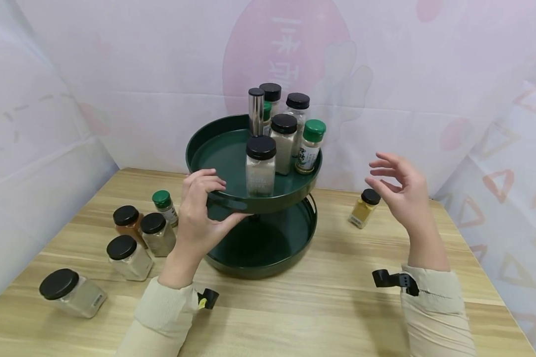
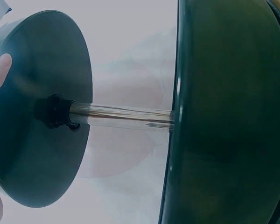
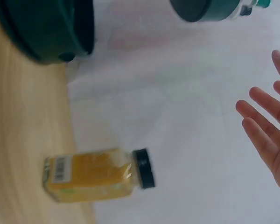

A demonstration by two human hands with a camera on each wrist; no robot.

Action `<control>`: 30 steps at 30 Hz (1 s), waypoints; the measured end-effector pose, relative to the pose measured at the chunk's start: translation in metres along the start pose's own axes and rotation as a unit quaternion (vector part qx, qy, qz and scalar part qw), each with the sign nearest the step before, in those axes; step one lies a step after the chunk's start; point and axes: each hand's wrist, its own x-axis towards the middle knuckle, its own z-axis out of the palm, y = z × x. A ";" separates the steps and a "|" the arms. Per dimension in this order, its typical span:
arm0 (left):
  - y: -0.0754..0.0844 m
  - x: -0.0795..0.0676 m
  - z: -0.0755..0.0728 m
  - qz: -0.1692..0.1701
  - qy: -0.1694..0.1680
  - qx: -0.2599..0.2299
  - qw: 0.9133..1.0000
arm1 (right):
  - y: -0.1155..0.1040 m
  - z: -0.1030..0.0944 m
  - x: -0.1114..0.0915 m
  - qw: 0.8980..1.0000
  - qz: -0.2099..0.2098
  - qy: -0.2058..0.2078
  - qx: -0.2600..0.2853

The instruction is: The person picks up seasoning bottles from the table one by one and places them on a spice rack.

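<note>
My left hand (image 1: 201, 213) holds the front left rim of the upper tray of a dark green two-tier rack (image 1: 268, 204). Its fingers lie over the rim and its thumb is underneath. In the left wrist view the tray's underside (image 2: 42, 154) and the metal post (image 2: 126, 115) show. On the upper tray, toward the right, stand several spice jars, among them a black-capped jar (image 1: 261, 171) and a green-capped shaker (image 1: 309, 148). My right hand (image 1: 402, 191) hangs in the air with loosely bent fingers and holds nothing. Nearest it stands a yellow spice jar (image 1: 363, 210) with a black cap.
Left of the rack stand several jars on the wooden table (image 1: 295, 317): a green-capped shaker (image 1: 165, 207), a reddish-brown jar (image 1: 128, 223) and pale jars, one (image 1: 73, 292) toward the front. The lower tray (image 1: 259, 248) is dark green. Printed cloth (image 1: 161, 64) hangs behind.
</note>
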 end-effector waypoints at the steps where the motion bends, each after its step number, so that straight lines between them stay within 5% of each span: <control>1: 0.000 0.000 0.000 0.000 0.000 0.000 1.000 | 0.005 -0.001 -0.002 1.000 0.005 0.000 -0.008; 13: -0.001 0.000 -0.001 -0.006 -0.009 -0.001 1.000 | 0.060 -0.003 -0.022 0.989 0.105 -0.032 -0.102; 30: 0.000 0.000 -0.002 -0.018 -0.013 -0.005 1.000 | 0.116 0.008 -0.039 0.968 0.234 -0.082 -0.034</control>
